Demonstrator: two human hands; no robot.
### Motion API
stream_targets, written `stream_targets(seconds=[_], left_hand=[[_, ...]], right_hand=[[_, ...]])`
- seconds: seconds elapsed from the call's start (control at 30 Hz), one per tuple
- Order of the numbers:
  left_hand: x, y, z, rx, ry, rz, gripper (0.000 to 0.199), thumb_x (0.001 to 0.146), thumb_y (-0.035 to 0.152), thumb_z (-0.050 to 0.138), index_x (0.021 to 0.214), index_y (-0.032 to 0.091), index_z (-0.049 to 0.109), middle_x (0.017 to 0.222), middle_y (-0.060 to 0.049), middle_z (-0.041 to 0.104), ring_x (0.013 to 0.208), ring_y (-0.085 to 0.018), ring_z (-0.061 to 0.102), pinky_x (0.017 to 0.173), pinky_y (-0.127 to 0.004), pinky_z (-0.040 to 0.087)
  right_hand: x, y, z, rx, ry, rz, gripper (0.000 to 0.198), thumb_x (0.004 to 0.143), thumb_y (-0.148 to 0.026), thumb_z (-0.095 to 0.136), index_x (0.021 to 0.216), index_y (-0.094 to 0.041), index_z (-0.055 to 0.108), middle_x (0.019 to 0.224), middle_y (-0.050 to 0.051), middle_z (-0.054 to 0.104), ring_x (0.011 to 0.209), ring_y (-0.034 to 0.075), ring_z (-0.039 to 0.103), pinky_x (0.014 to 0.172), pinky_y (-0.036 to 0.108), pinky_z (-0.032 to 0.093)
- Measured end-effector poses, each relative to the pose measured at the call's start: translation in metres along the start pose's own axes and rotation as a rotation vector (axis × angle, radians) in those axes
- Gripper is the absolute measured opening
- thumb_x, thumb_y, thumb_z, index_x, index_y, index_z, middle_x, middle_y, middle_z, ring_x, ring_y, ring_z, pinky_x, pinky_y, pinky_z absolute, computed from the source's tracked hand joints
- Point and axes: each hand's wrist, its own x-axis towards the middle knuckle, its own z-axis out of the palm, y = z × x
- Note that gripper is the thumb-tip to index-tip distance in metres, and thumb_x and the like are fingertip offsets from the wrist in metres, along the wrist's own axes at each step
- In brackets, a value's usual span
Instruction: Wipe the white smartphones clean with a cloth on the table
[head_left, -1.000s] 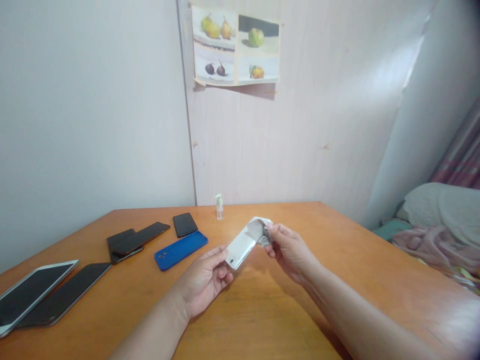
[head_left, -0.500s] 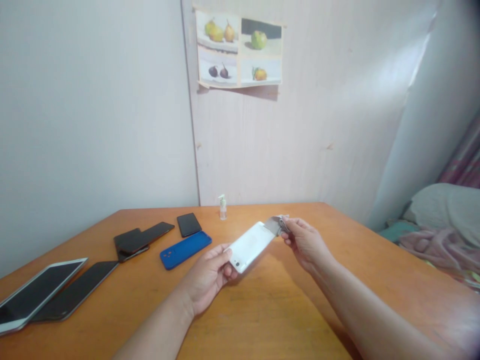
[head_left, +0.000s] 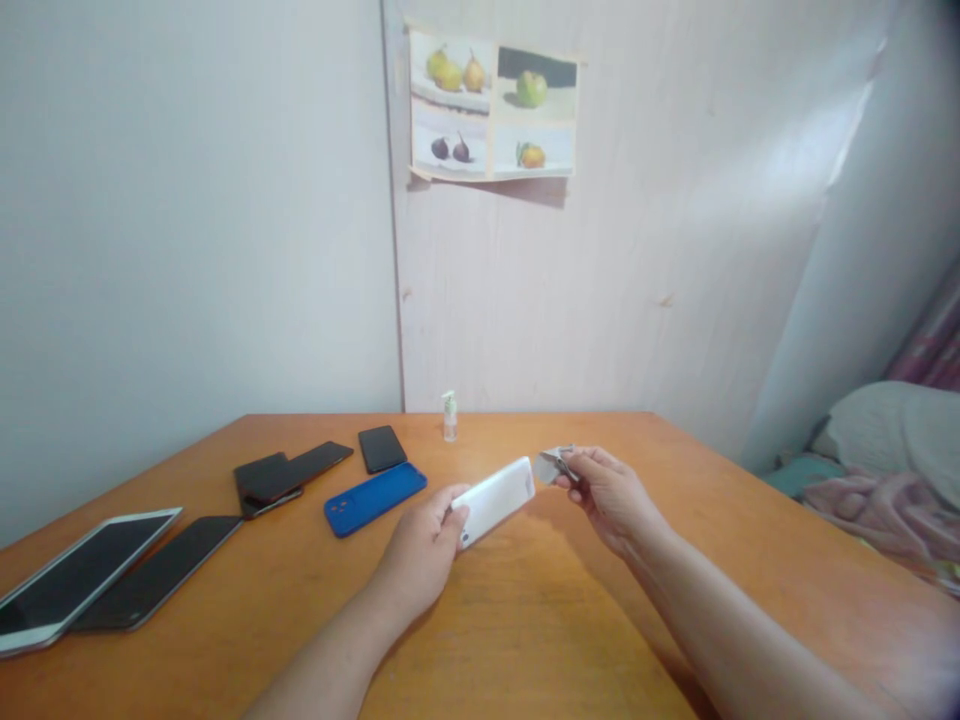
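Observation:
My left hand (head_left: pixel 431 535) grips a white phone (head_left: pixel 496 500) by its near end, thumb on top. The phone is tilted above the table, its back partly facing me and its far end pointing right. Pinched in the fingers of my right hand (head_left: pixel 607 485) is a small folded grey cloth (head_left: pixel 555 465). The cloth is close to the phone's far end, with a narrow gap between them. A blue phone case (head_left: pixel 375 500) lies on the table left of my left hand.
Behind the case lies a small black phone (head_left: pixel 382 449). Two dark phones (head_left: pixel 300 474) overlap farther left. A white tablet (head_left: pixel 82 572) rests partly over a black tablet (head_left: pixel 165 575). A pump bottle (head_left: pixel 450 417) stands at the wooden table's (head_left: pixel 480 640) back edge.
The cloth has come off the phone's far end and now is apart from it. My left hand has turned the phone, so its back shows narrower.

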Motion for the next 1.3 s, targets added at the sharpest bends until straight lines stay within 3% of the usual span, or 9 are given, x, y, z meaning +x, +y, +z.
stream_targets(seconds=[0.1,0.17,0.37,0.47,0.57,0.7,0.83,1.03,1.3], left_hand=[[-0.002,0.0,0.0,0.12,0.005,0.091,0.033,0.092,0.037,0.051,0.119,0.026,0.068,0.118,-0.006,0.07,0.103,-0.024,0.063,0.085,-0.03,0.043],[-0.003,0.001,-0.001,0.139,0.008,0.123,0.03,0.092,0.035,0.052,0.116,0.027,0.069,0.121,-0.007,0.069,0.109,-0.026,0.061,0.09,-0.031,0.042],[-0.003,-0.003,0.0,0.14,-0.003,0.128,0.016,0.09,0.031,0.054,0.094,0.024,0.068,0.091,-0.003,0.071,0.086,-0.022,0.062,0.074,-0.028,0.039],[-0.001,-0.01,0.0,0.197,-0.018,0.096,0.008,0.085,0.022,0.054,0.085,0.022,0.062,0.077,0.0,0.064,0.074,-0.018,0.058,0.066,-0.026,0.035],[0.002,-0.018,0.0,0.273,-0.024,0.107,0.013,0.079,0.013,0.052,0.084,0.022,0.06,0.078,0.0,0.063,0.075,-0.018,0.057,0.066,-0.026,0.034],[0.004,-0.025,0.0,0.352,-0.032,0.187,0.02,0.074,0.007,0.053,0.086,0.021,0.061,0.09,-0.003,0.065,0.086,-0.02,0.058,0.074,-0.028,0.038],[0.008,-0.03,0.0,0.402,-0.012,0.205,0.013,0.08,0.012,0.054,0.087,0.02,0.062,0.094,-0.006,0.064,0.092,-0.022,0.059,0.081,-0.031,0.041],[0.01,-0.034,0.002,0.362,0.001,0.178,0.015,0.087,0.02,0.053,0.096,0.02,0.064,0.099,-0.008,0.067,0.098,-0.023,0.06,0.085,-0.033,0.042],[0.005,-0.024,0.001,0.286,-0.009,0.091,0.028,0.082,0.039,0.064,0.104,0.021,0.067,0.108,-0.01,0.069,0.105,-0.029,0.06,0.09,-0.038,0.041]], right_hand=[[0.0,0.001,0.0,-0.066,0.021,0.0,0.031,0.068,-0.039,0.08,0.08,-0.017,0.062,0.068,0.002,0.067,0.056,0.01,0.055,0.043,0.02,0.03],[0.0,0.001,-0.001,-0.107,0.029,-0.005,0.031,0.068,-0.041,0.078,0.079,-0.018,0.061,0.064,0.001,0.065,0.054,0.01,0.052,0.044,0.02,0.028],[0.001,0.006,-0.001,-0.274,0.055,-0.026,0.026,0.068,-0.041,0.074,0.075,-0.018,0.063,0.064,0.001,0.066,0.055,0.012,0.053,0.049,0.023,0.031],[0.003,0.019,-0.002,-0.296,-0.011,-0.023,0.023,0.065,-0.037,0.076,0.07,-0.018,0.063,0.062,0.003,0.066,0.056,0.014,0.055,0.051,0.026,0.034],[0.007,0.037,-0.004,-0.337,-0.077,-0.027,0.02,0.066,-0.033,0.076,0.069,-0.018,0.063,0.062,0.002,0.065,0.056,0.015,0.057,0.053,0.027,0.037],[0.009,0.055,-0.006,-0.577,-0.123,-0.119,0.012,0.071,-0.029,0.069,0.071,-0.018,0.065,0.062,0.001,0.064,0.06,0.016,0.058,0.057,0.027,0.04],[-0.002,0.059,0.0,-0.598,-0.227,-0.097,0.011,0.075,-0.029,0.067,0.074,-0.019,0.064,0.06,0.0,0.064,0.056,0.014,0.056,0.053,0.025,0.04],[-0.027,0.054,0.018,-0.508,-0.404,0.054,0.017,0.076,-0.033,0.067,0.083,-0.02,0.059,0.058,-0.004,0.061,0.05,0.013,0.055,0.049,0.024,0.04],[-0.024,0.039,0.016,-0.531,-0.374,-0.046,0.02,0.083,-0.039,0.064,0.079,-0.021,0.057,0.064,0.001,0.067,0.057,0.017,0.062,0.056,0.029,0.043]])
